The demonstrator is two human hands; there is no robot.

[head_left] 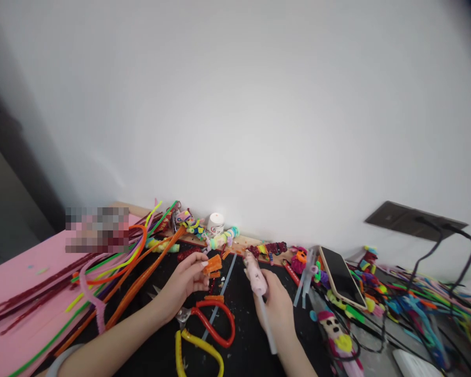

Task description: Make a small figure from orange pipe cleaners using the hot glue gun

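My left hand (188, 283) pinches a short orange piece of pipe cleaner strips (212, 265) between thumb and fingers. In my right hand (279, 303) is a pale pink glue gun (256, 280), its nozzle pointing away from me. A translucent glue stick (267, 324) sticks out of its back end. Scissors with one red and one yellow handle (232, 324) lie open under my left wrist. Between the hands, a loose orange strip (214, 298) and a thin pale stick (220, 298) rest on the black mat (239, 345).
Long coloured pipe cleaners (133, 283) spread over the pink surface (8, 283) at left. A white round container (215, 222) stands by the wall. At right are a phone (342, 277), a pipe cleaner doll (335, 335), glue sticks (306, 280) and black cables (424, 262) running to a socket.
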